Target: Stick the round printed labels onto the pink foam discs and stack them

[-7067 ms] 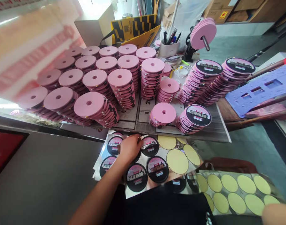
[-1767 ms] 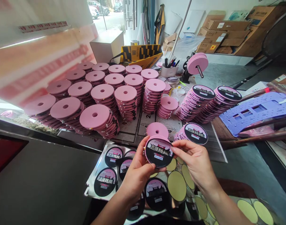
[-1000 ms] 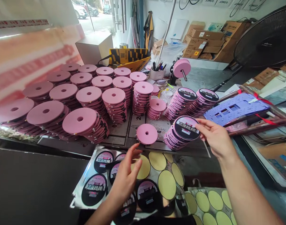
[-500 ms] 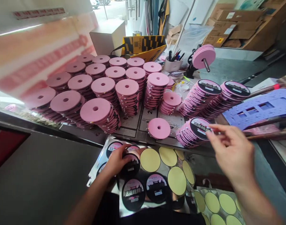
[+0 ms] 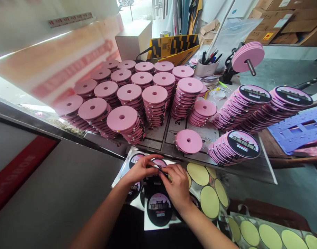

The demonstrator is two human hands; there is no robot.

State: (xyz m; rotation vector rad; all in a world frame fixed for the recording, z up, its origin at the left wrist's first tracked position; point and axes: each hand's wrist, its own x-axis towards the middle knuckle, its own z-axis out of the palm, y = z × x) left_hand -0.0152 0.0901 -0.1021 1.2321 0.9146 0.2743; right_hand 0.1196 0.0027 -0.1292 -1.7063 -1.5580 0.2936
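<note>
Across my lap lies a shiny silver sheet (image 5: 169,226) carrying round black-and-pink stickers (image 5: 159,209) and bare pale yellow circles (image 5: 209,202). My left hand (image 5: 142,169) and my right hand (image 5: 176,180) meet over its upper part, thumbs and fingers pinched on the edge of a round sticker, mostly hidden under the fingers. Just beyond, on the table, sits a pink disc spool (image 5: 189,141) with a centre hole. To its right leans a stack of pink spools (image 5: 220,152), topped by a round black label (image 5: 243,144).
Many pink spool stacks (image 5: 122,119) fill the table's left and middle. Two label-topped stacks (image 5: 255,94) lean at the right, near a purple plastic piece (image 5: 298,124). Behind stand a pen cup (image 5: 207,67), a spindle with pink discs (image 5: 248,57) and a yellow-black box (image 5: 174,48).
My right hand has moved left from the label-topped front stack to the sheet, joining my left hand. The left fingers have lifted to pinch a sticker's edge. The view has shifted.
</note>
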